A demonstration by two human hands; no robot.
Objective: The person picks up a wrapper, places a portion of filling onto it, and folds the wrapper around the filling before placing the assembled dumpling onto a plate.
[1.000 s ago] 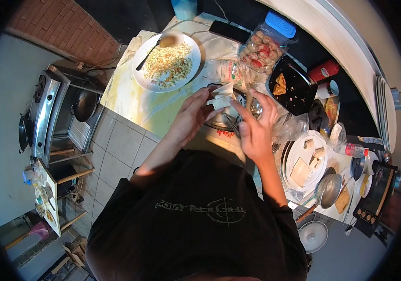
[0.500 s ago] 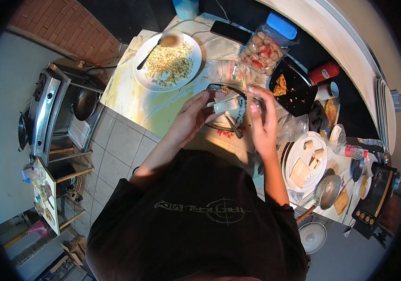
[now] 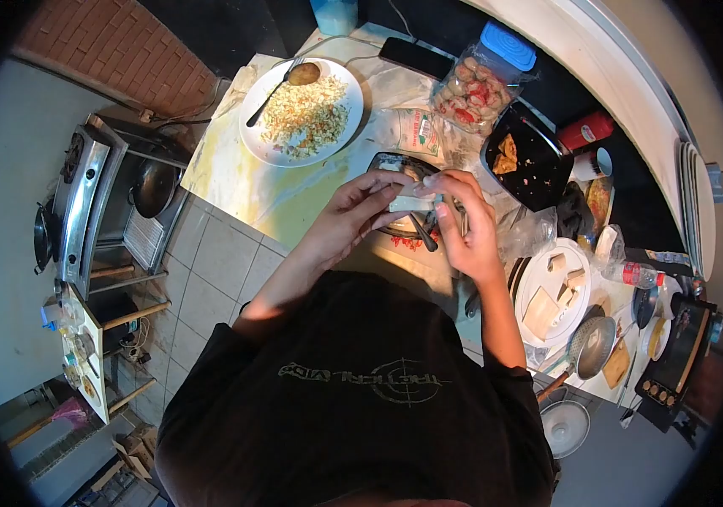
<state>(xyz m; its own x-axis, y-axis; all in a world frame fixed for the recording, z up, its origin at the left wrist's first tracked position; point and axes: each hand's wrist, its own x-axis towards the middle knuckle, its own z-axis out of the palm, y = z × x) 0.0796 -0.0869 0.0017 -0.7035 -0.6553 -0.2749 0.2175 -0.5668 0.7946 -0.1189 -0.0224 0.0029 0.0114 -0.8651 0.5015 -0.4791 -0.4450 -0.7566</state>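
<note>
A small pale folded wrapper roll (image 3: 412, 203) is held between both hands. My left hand (image 3: 360, 207) pinches its left end. My right hand (image 3: 468, 216) closes on its right end, with thumb and fingers near its edge. Behind and below the roll stands a dark-rimmed bowl (image 3: 390, 160), largely hidden by the hands, with a spoon (image 3: 423, 233) leaning out of it. A white plate (image 3: 531, 331) to the right bears a flat square wrapper sheet (image 3: 540, 312) and several small folded pieces (image 3: 576, 278).
A large white plate (image 3: 252, 144) of chopped filling with a spoon (image 3: 303, 74) stands at the back left. Behind are a plastic bag (image 3: 466, 89) of round items and a black tray (image 3: 541, 173). A pan (image 3: 592, 348) and a bottle (image 3: 642, 275) stand at right.
My right hand has moved left and inward onto the roll, and its fingers have closed. Both hands now meet at the roll, which my left hand was holding.
</note>
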